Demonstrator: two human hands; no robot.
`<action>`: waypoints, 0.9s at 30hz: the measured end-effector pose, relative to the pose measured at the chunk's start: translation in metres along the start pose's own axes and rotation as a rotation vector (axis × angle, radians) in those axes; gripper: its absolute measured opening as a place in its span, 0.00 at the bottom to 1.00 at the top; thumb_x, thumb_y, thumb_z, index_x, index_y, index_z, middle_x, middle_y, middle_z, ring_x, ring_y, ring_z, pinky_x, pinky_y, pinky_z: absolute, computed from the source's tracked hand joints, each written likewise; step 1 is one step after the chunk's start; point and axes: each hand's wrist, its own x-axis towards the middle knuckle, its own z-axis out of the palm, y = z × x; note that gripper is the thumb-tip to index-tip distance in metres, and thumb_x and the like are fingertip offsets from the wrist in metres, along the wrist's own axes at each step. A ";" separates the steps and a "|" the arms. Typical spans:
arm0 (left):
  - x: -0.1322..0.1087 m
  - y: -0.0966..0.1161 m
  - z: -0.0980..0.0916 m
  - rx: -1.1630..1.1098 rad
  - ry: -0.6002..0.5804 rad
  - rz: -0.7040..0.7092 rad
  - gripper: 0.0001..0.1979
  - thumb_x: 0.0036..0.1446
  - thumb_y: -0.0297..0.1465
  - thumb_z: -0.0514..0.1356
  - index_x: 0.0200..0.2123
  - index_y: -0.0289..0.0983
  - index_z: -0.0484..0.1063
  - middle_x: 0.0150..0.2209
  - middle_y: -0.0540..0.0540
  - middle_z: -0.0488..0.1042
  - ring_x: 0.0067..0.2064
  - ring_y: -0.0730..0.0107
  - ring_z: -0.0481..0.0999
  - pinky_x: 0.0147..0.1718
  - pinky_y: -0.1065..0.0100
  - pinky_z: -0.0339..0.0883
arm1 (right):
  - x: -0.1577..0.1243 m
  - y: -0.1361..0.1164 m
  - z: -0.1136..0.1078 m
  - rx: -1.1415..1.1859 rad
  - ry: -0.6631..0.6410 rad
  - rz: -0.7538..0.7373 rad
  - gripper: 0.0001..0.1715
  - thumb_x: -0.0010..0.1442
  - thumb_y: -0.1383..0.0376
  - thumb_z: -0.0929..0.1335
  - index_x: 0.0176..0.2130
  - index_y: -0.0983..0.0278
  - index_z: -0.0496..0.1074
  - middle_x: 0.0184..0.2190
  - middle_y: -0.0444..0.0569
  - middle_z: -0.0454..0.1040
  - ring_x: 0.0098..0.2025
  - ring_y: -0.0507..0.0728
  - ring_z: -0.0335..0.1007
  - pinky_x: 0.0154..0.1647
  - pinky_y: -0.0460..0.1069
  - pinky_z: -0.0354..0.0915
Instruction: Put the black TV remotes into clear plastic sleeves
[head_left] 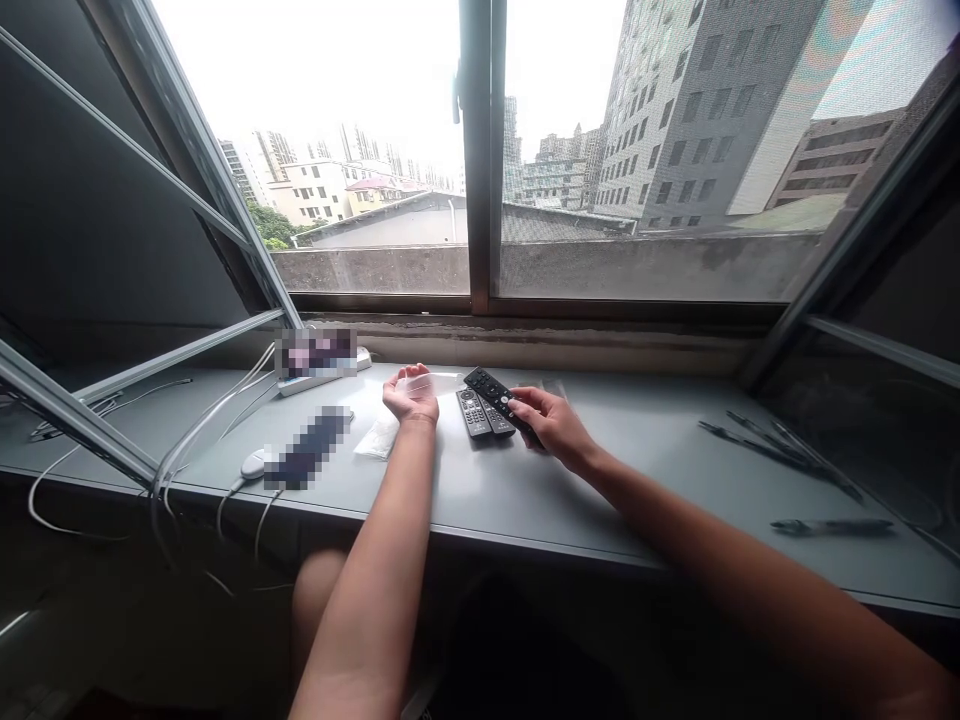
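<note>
My right hand (550, 420) is closed around a black remote control (491, 389), lifted at a slant just above the grey windowsill desk (637, 450). A second black remote (474, 412) lies flat on the desk directly beneath and left of it. My left hand (410, 394), palm up with fingers curled, grips the edge of a clear plastic bag (433, 381) that stretches to the right toward the remotes. Another small clear plastic bag (377, 438) lies on the desk just left of my left wrist.
A white power strip (319, 375) with white cables (202, 425) sits at the back left. A white mouse (253, 463) and a blurred dark device (307, 448) lie left of my hands. Pens (776, 450) and one more pen (829, 526) rest at right. Window frames (480, 150) rise behind.
</note>
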 end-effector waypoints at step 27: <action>-0.024 -0.015 0.008 0.124 -0.270 -0.244 0.09 0.62 0.26 0.56 0.45 0.34 0.73 0.31 0.50 0.69 0.29 0.74 0.72 0.39 0.67 0.74 | 0.004 0.004 0.002 0.235 -0.147 0.199 0.21 0.65 0.59 0.74 0.54 0.65 0.77 0.30 0.47 0.78 0.21 0.52 0.71 0.15 0.44 0.59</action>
